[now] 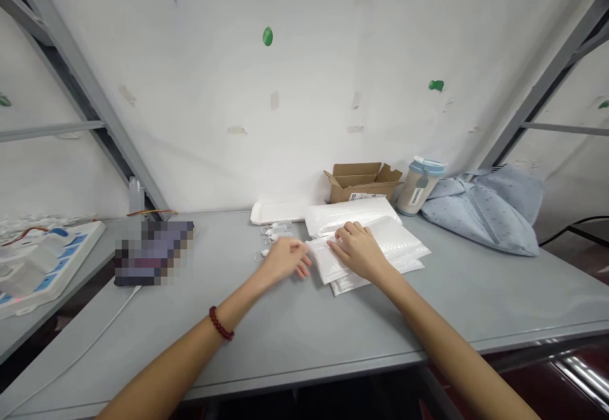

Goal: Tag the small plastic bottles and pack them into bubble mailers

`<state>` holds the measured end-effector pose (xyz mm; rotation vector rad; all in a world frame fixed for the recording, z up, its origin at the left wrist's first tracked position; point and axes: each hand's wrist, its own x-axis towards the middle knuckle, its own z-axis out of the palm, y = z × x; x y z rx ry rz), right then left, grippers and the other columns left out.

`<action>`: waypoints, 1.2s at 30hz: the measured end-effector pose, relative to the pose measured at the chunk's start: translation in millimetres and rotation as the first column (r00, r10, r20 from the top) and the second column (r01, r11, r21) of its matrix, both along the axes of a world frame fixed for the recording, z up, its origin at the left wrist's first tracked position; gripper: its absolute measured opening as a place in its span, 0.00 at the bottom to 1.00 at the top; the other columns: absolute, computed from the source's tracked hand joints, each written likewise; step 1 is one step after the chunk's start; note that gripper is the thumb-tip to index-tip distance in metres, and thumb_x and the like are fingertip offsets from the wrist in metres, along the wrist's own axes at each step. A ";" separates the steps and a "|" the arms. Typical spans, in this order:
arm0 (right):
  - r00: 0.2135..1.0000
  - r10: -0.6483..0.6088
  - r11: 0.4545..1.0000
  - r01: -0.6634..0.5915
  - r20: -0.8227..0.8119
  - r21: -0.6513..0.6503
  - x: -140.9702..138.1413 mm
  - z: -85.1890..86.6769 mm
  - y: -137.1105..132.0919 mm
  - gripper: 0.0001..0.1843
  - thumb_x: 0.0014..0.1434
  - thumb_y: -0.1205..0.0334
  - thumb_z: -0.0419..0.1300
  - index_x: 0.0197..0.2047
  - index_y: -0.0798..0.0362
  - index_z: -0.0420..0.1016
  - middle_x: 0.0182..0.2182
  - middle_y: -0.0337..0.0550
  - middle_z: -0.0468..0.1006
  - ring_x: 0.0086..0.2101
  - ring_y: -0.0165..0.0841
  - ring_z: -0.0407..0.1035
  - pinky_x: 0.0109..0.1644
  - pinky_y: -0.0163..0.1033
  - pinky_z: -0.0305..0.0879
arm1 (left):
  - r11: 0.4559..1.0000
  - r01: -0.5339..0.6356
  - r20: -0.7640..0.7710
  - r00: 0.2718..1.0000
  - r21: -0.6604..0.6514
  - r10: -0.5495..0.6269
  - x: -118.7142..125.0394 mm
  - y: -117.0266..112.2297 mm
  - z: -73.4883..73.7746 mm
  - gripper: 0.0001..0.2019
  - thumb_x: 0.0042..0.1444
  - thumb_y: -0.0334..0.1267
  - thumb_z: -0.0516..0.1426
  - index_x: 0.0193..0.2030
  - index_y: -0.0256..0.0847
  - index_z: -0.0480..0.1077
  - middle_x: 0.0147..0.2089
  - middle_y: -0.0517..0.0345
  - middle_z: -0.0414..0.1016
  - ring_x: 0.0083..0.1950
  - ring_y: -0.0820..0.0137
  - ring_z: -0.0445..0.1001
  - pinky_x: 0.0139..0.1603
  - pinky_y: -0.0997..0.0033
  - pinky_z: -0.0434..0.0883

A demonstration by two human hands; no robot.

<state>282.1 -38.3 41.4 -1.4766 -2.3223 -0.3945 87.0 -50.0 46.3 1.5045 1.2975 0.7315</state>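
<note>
Several white padded bubble mailers (404, 242) lie in a loose stack on the grey table. My right hand (359, 252) is over the top mailer, its bent fingers closed on the film near the left end. My left hand (285, 260) is beside that same left end, fingers apart and slightly curled, with nothing visible in them. Whether its fingertips touch the mailer's edge is hard to tell. Just behind my left hand are small white items with thin loops (272, 236), partly hidden by it.
At the wall stand an open cardboard box (364, 186) and a lidded tumbler (421, 185). A light blue patterned cloth bundle (485, 210) lies right. A white flat packet (276, 212) is at the back. Left are a blurred-out device (157, 252), its white cable (95, 331) and a power strip (57, 264).
</note>
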 end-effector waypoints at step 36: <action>0.978 -0.047 0.991 0.071 -0.204 0.112 11.0 -1.7 4.7 0.11 0.60 0.57 0.54 0.31 0.54 0.70 0.31 0.46 0.71 0.34 0.37 0.65 0.35 0.40 0.58 | 0.539 0.288 -0.604 0.504 0.792 0.617 -118.6 78.8 9.9 0.10 0.58 0.35 0.46 0.32 0.39 0.67 0.35 0.49 0.72 0.40 0.61 0.67 0.41 0.65 0.62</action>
